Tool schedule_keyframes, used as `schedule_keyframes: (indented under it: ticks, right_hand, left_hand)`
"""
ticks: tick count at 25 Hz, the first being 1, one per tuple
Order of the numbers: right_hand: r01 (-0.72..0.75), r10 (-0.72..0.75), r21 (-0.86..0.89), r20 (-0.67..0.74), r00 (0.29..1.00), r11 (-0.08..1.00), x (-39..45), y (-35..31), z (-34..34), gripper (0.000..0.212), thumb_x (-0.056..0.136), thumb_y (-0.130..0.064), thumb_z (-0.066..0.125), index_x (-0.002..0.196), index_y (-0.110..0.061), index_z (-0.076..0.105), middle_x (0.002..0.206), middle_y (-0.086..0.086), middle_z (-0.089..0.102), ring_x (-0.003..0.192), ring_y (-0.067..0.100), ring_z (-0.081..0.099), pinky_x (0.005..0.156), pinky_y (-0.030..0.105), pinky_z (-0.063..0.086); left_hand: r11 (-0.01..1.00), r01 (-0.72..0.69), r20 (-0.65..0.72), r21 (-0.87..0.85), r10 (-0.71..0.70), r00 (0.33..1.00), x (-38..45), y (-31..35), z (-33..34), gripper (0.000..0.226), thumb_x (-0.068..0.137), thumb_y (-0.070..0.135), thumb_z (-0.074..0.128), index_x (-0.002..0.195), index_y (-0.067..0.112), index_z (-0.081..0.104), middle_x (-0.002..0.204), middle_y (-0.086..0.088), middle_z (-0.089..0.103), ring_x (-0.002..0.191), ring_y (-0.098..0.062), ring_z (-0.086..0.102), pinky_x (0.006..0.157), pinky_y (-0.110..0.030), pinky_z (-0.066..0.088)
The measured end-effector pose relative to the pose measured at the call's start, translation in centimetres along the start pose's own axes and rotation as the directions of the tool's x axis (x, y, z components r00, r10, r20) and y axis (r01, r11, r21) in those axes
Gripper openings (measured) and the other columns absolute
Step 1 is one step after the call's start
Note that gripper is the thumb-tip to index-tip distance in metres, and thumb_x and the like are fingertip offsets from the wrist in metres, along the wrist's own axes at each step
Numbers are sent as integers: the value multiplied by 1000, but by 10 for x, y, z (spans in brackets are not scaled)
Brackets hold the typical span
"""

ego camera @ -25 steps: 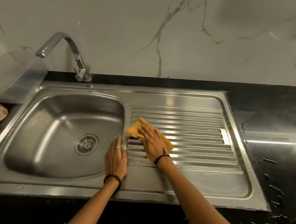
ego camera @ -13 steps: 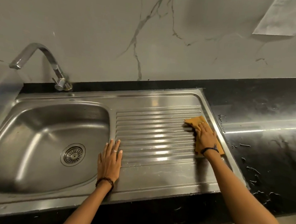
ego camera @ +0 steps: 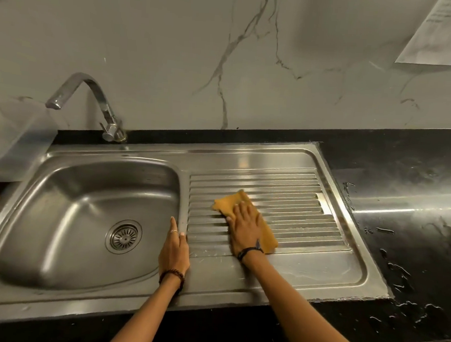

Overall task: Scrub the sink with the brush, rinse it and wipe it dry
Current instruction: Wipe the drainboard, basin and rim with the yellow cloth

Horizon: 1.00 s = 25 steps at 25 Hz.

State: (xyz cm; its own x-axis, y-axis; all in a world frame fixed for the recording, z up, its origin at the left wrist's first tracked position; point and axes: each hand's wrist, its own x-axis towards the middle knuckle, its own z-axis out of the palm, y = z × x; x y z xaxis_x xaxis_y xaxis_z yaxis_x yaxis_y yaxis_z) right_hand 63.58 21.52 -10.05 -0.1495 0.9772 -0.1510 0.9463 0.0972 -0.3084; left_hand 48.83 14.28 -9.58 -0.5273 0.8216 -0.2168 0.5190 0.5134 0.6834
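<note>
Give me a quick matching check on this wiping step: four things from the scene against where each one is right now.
Things:
1. orange cloth
2. left hand
3. faucet
4. water droplets

Places:
A. at the back rim, behind the basin
B. on the black counter to the right of the sink
C. on the ribbed drainboard, pressed flat under the right hand
D. flat on the strip between basin and drainboard

Pairs: 1-C, 2-D, 3-A, 4-B

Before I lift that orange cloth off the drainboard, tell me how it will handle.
The orange cloth would probably go floppy: it lies flat and follows the drainboard ridges under the right hand. It looks thin, so likely light. Likely damp from wiping, so it may cling slightly.
</note>
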Motion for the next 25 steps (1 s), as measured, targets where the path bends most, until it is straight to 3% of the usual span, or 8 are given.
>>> schedule_keyframes:
  ticks: [2,6,9,12,14,17,20,25]
  right_hand:
    - [92,-92,8,37,995,996,-2,-28,9,88,78,-59,-20,149,-19,14,158,3,8,146,22,4,117,43,-1]
    - [352,-343,-64,112,933,934,-14,-42,13,51,101,-36,22,149,-23,12,158,2,5,146,22,2,117,43,-3]
    - [398,-392,-53,94,915,916,-26,-15,9,55,96,-43,12,147,-23,22,156,1,17,145,22,13,118,46,6]
    - [242,-242,-38,7,970,969,-27,42,-6,88,82,-59,-19,145,-19,27,154,2,23,144,22,20,117,43,10]
    - [72,-76,-39,-98,992,997,-23,92,-21,73,91,-51,-10,146,-17,23,155,2,20,144,21,19,118,42,11]
    - [-158,148,-136,-83,985,978,-18,156,-54,49,101,-30,18,148,-18,16,157,1,10,146,17,8,118,42,10]
    - [-260,255,-70,-71,964,963,-19,175,-66,49,102,-29,21,149,-16,14,158,3,8,146,19,8,117,46,7]
    - [-312,316,53,-111,942,949,-35,134,-40,54,100,-40,17,149,-22,7,158,4,0,146,23,1,116,49,-2]
  left_hand:
    - [998,3,-2,63,-3,1000,-1,2,-1,52,100,19,30,149,22,15,150,-6,33,121,-32,49,88,-36,42]
    - [992,-5,3,125,4,1000,-2,2,0,51,99,20,30,149,20,18,148,-8,37,119,-31,50,86,-37,44]
    - [990,-11,8,144,10,1000,-2,0,-1,50,100,22,29,149,19,19,148,-8,36,121,-32,49,87,-38,43]
    - [989,-27,8,145,26,1000,-2,-1,1,49,101,27,28,148,17,20,148,-9,35,121,-32,49,86,-38,44]
    - [990,-39,2,139,39,999,-2,-2,2,49,101,28,28,148,17,21,148,-9,36,118,-33,51,83,-38,45]
    - [990,-38,4,132,38,999,-1,-3,2,49,101,28,28,148,16,22,147,-10,37,119,-33,50,84,-39,45]
    - [996,10,0,88,-10,1000,-2,-2,2,47,101,28,28,146,15,27,146,-10,40,122,-33,49,91,-40,42]
    - [951,191,138,-243,-161,977,16,-8,-17,39,98,12,41,134,0,45,138,-17,48,126,-31,45,100,-32,34]
